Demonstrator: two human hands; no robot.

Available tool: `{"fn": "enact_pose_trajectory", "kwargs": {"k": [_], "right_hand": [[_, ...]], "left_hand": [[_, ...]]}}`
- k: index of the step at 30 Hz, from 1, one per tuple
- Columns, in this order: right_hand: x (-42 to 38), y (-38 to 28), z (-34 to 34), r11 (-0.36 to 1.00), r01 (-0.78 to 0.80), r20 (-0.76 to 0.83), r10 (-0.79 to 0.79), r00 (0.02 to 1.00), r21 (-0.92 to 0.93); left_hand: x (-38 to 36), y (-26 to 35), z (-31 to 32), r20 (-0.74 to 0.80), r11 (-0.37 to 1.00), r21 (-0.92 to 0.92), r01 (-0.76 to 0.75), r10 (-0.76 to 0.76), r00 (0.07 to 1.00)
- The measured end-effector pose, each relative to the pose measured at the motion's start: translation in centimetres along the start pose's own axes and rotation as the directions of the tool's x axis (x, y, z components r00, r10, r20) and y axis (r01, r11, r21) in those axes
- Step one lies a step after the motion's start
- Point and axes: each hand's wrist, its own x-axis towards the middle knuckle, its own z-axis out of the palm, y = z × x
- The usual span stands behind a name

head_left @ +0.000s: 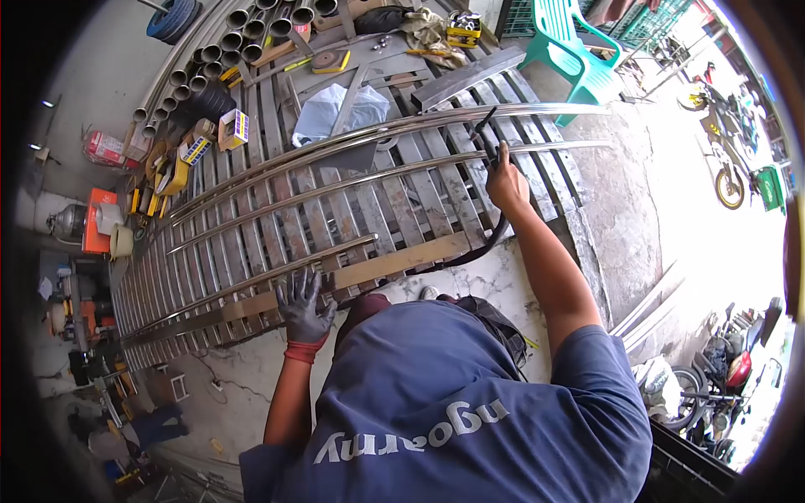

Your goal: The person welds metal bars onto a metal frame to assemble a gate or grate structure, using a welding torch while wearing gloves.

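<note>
My right hand, bare, grips a black TIG welding torch over the right part of the slatted metal table. Its thin black back end points up and away, and a black cable hangs from it toward the table's near edge. Beneath the torch runs a shiny metal tube. Fingers spread, my left hand wears a dark grey glove with a red cuff and rests on the flat bar along the near edge. Just beyond it lies a shorter tube.
Several long tubes cross the table farther back, near a plastic bag. Stacked round pipes stand at the back left. A green chair is behind the right end. Another person is at lower left.
</note>
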Motion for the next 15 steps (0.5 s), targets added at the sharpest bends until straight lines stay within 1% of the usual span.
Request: {"fn": "enact_pose_trajectory", "kwargs": {"k": [3, 6, 7, 9, 10, 11, 12, 13, 14, 15], "right_hand": [[1.9, -0.2, 1.7, 0.999, 0.026, 0.024, -0.025, 0.999, -0.048], [3.1, -0.2, 2.8, 0.994, 0.017, 0.016, -0.015, 1.0, -0.108], [3.0, -0.1, 3.2, 0.99, 0.043, -0.003, -0.044, 0.999, -0.131], [2.2, -0.7, 2.7, 0.988, 0.025, 0.001, -0.025, 1.0, -0.154], [1.9, -0.9, 2.6, 0.989, 0.028, -0.004, -0.029, 1.0, -0.146], [1.4, -0.8, 2.6, 0.991, 0.038, -0.003, -0.039, 0.999, -0.132], [1.0, -1.2, 2.4, 0.994, 0.006, 0.014, -0.005, 1.0, -0.107], [1.5, 0.3, 3.8, 0.994, 0.033, -0.021, -0.036, 0.999, -0.103], [1.3, 0.5, 4.1, 0.997, 0.026, -0.041, -0.028, 0.999, -0.069], [1.1, 0.4, 3.9, 0.998, 0.018, -0.037, -0.02, 0.999, -0.061]], "left_hand": [[-7.0, 0.0, -0.8, 0.158, 0.981, 0.022, 0.191, -0.192, 0.969], [-13.4, 0.6, -1.2, 0.244, 0.934, 0.005, 0.357, -0.347, 0.906], [-15.4, 0.8, -1.0, 0.252, 0.926, 0.001, 0.376, -0.364, 0.897], [-18.9, 1.4, -0.6, 0.239, 0.902, -0.005, 0.432, -0.419, 0.876], [-20.3, 1.8, -0.7, 0.249, 0.882, -0.013, 0.472, -0.454, 0.856], [-21.7, 2.2, -0.8, 0.227, 0.871, -0.006, 0.492, -0.478, 0.849], [-23.1, 2.4, -0.8, 0.201, 0.857, 0.006, 0.514, -0.505, 0.839], [-24.4, 2.5, -0.8, 0.173, 0.844, 0.02, 0.536, -0.531, 0.83], [-25.5, 2.5, -0.6, 0.177, 0.815, 0.027, 0.579, -0.574, 0.8], [-26.9, 2.3, -0.3, 0.15, 0.805, 0.018, 0.593, -0.589, 0.794]]}}
